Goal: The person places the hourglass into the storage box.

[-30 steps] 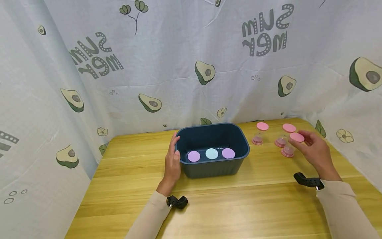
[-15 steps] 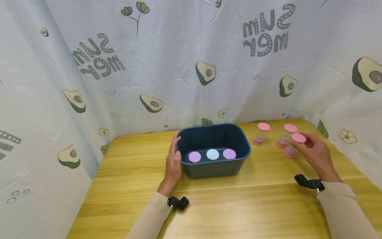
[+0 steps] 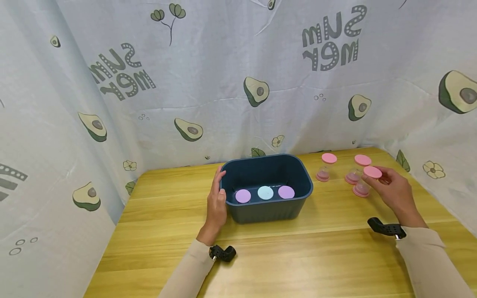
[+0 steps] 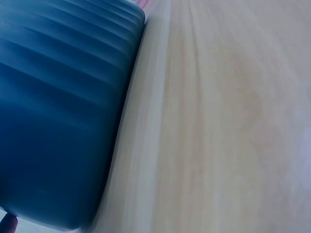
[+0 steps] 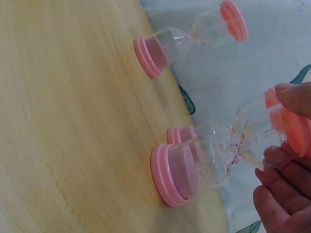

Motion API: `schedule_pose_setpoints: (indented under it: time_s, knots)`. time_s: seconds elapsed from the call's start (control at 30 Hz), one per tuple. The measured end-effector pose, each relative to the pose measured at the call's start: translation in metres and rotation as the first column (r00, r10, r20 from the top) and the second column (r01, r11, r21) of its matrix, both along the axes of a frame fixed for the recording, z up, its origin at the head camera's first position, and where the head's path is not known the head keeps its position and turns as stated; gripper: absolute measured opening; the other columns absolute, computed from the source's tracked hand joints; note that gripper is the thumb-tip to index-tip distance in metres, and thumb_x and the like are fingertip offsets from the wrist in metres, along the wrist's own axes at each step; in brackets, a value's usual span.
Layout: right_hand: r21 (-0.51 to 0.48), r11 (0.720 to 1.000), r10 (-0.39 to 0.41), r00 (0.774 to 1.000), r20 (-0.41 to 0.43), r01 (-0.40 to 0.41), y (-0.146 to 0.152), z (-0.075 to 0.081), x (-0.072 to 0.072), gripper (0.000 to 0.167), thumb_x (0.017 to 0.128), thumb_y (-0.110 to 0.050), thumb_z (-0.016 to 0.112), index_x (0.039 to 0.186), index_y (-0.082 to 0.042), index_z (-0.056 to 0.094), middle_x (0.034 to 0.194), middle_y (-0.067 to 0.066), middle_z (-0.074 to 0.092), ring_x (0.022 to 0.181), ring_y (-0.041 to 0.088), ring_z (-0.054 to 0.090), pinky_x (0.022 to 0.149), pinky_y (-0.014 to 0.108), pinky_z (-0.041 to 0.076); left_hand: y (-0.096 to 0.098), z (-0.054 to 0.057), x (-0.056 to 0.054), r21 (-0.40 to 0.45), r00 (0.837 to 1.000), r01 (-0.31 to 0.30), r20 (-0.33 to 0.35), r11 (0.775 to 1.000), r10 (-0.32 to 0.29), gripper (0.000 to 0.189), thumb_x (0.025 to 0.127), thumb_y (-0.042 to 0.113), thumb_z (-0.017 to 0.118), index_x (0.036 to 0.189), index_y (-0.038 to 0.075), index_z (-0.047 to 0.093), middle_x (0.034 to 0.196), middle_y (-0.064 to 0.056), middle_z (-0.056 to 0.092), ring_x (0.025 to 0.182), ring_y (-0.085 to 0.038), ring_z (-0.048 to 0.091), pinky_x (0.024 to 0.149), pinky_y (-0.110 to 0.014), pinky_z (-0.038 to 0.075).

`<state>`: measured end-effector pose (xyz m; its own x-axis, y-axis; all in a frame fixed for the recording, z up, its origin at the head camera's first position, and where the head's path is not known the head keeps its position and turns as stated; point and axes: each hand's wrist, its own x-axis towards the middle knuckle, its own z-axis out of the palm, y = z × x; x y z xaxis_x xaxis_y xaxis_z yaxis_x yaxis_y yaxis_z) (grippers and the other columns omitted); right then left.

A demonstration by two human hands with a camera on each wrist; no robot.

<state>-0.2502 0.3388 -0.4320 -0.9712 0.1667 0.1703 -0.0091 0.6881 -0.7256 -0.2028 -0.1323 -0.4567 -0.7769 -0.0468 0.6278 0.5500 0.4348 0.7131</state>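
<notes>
My right hand (image 3: 396, 188) pinches the pink top cap of an upright hourglass (image 3: 360, 189) with thumb and fingers. In the right wrist view, that hourglass (image 5: 172, 177) has a clear body with pinkish sand in its bottom bulb. Close behind it stands a second pink hourglass (image 3: 362, 160), partly hidden. A third hourglass (image 3: 329, 158) is farther left. My left hand (image 3: 216, 206) rests against the left end of a dark blue box (image 3: 262, 212), fingers extended along its side, thumb near the front corner. One fingertip (image 4: 8, 223) shows beside the box in the left wrist view.
Inside the box, along its front wall, are two purple-topped items (image 3: 243, 196) and a light blue-topped one (image 3: 265, 193). A patterned curtain (image 3: 220, 91) hangs behind the wooden table (image 3: 167, 223).
The view shifts slightly. Both hands, the box and the hourglasses keep their places, with the right hand still on the same pink cap.
</notes>
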Motion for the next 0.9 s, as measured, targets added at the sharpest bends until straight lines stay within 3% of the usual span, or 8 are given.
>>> schedule_pose_setpoints:
  time_s: [0.2, 0.3, 0.4, 0.5, 0.53, 0.7, 0.9]
  knots:
    - [-0.012, 1.000, -0.008, 1.000, -0.001, 0.008, 0.000, 0.001, 0.002, 0.073, 0.090, -0.044, 0.062, 0.140, 0.005, 0.043, 0.131, 0.030, 0.049, 0.103, 0.030, 0.048, 0.063, 0.005, 0.035, 0.001, 0.000, 0.000, -0.001, 1.000, 0.005, 0.005, 1.000, -0.004, 0.055, 0.094, 0.023, 0.026, 0.147, 0.010, 0.033, 0.157, -0.014, 0.024, 0.144, -0.023, 0.024, 0.111, -0.059, 0.023]
    - [-0.020, 1.000, -0.012, 1.000, 0.004, 0.012, -0.002, 0.004, 0.003, 0.074, 0.089, -0.045, 0.062, 0.140, 0.004, 0.042, 0.132, 0.030, 0.048, 0.105, 0.031, 0.049, 0.062, 0.003, 0.036, 0.001, 0.000, 0.000, 0.000, 1.000, 0.003, 0.009, 1.000, -0.003, 0.055, 0.094, 0.024, 0.026, 0.147, 0.010, 0.033, 0.157, -0.014, 0.024, 0.144, -0.024, 0.024, 0.110, -0.059, 0.024]
    - [-0.031, 0.999, -0.010, 1.000, -0.004, 0.010, -0.004, 0.008, 0.003, 0.074, 0.089, -0.045, 0.063, 0.140, 0.003, 0.043, 0.132, 0.029, 0.049, 0.100, 0.018, 0.050, 0.062, 0.001, 0.036, 0.001, 0.001, 0.001, 0.003, 1.000, 0.002, 0.017, 1.000, -0.002, 0.055, 0.095, 0.024, 0.026, 0.147, 0.012, 0.033, 0.158, -0.010, 0.024, 0.144, -0.024, 0.024, 0.110, -0.060, 0.024]
    - [-0.033, 0.999, -0.010, 1.000, -0.013, 0.010, -0.007, 0.011, 0.004, 0.074, 0.088, -0.046, 0.063, 0.140, 0.003, 0.043, 0.131, 0.028, 0.049, 0.098, 0.013, 0.048, 0.064, -0.001, 0.035, 0.001, 0.001, 0.001, 0.007, 1.000, 0.004, 0.020, 1.000, -0.004, 0.054, 0.094, 0.022, 0.027, 0.147, 0.013, 0.033, 0.159, -0.008, 0.023, 0.144, -0.024, 0.024, 0.109, -0.060, 0.025]
    - [-0.029, 1.000, -0.010, 1.000, -0.016, 0.010, -0.008, 0.012, 0.004, 0.074, 0.088, -0.047, 0.063, 0.140, 0.003, 0.043, 0.131, 0.027, 0.049, 0.098, 0.013, 0.048, 0.065, -0.002, 0.034, 0.001, 0.001, 0.002, 0.007, 1.000, 0.004, 0.022, 1.000, -0.004, 0.054, 0.094, 0.022, 0.027, 0.147, 0.013, 0.033, 0.159, -0.008, 0.023, 0.144, -0.024, 0.024, 0.109, -0.060, 0.025]
    - [-0.025, 1.000, 0.000, 1.000, -0.012, 0.000, -0.013, 0.015, 0.005, 0.074, 0.089, -0.047, 0.061, 0.140, 0.003, 0.042, 0.132, 0.028, 0.049, 0.113, 0.039, 0.046, 0.067, 0.001, 0.037, 0.001, 0.001, 0.001, 0.004, 1.000, -0.003, 0.017, 1.000, 0.002, 0.055, 0.093, 0.020, 0.027, 0.147, 0.013, 0.033, 0.158, -0.010, 0.024, 0.144, -0.025, 0.024, 0.109, -0.060, 0.025]
    - [-0.026, 1.000, 0.012, 1.000, -0.026, -0.013, -0.017, 0.018, 0.006, 0.072, 0.089, -0.044, 0.063, 0.140, 0.002, 0.043, 0.132, 0.027, 0.050, 0.109, 0.035, 0.047, 0.066, 0.000, 0.037, 0.001, 0.000, 0.001, 0.003, 1.000, -0.005, 0.022, 1.000, 0.005, 0.055, 0.094, 0.023, 0.027, 0.147, 0.014, 0.033, 0.159, -0.007, 0.023, 0.144, -0.023, 0.024, 0.111, -0.058, 0.024]
